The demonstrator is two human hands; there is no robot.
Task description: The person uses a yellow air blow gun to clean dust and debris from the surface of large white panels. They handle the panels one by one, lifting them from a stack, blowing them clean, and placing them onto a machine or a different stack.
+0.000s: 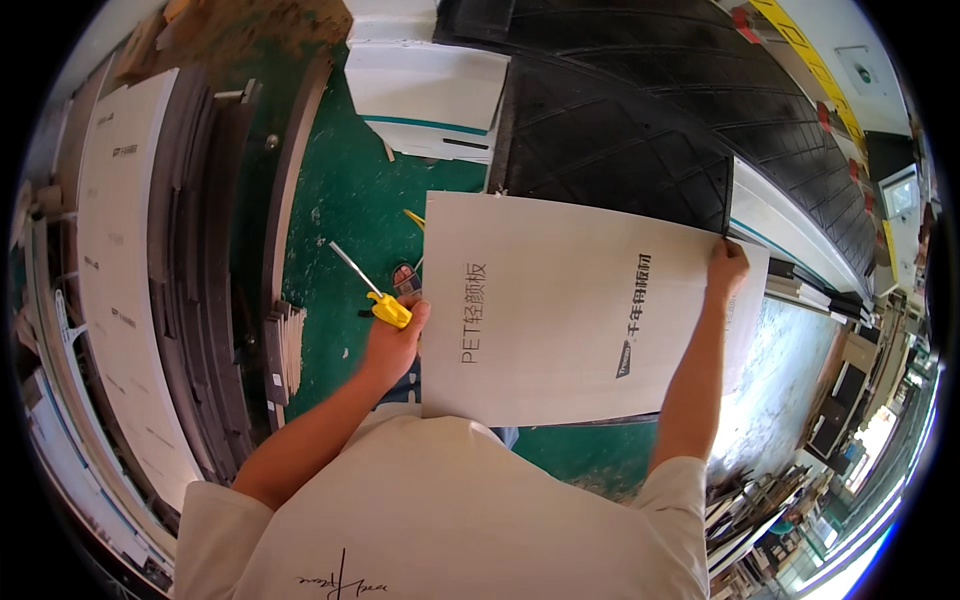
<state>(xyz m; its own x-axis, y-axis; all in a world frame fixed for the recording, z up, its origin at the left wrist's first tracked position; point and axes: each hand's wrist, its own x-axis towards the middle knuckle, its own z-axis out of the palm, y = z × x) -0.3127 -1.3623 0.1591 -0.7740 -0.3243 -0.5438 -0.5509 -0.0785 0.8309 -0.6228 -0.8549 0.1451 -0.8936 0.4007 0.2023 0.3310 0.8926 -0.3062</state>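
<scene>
A yellow-handled screwdriver [391, 310] is gripped in my left hand [392, 345], its long silver shaft slanting up and away to the left. That hand is beside the left edge of a large off-white board [530, 300] with dark printing on its face. Toward the board's far right corner, my right hand [728, 268] is closed on the edge, fingers curled. The board spans the space in front of my body, its far edge overlapping a black sheet-covered surface [610, 140]. What lies beneath the board is hidden.
Tall stacks of white and dark panels [135, 260] lean along the left. A white box-like piece with a green stripe [425, 95] stands ahead on the green floor [345, 200]. Board offcuts [755, 510] pile up at lower right, and a yellow strip [815, 65] runs along the far right.
</scene>
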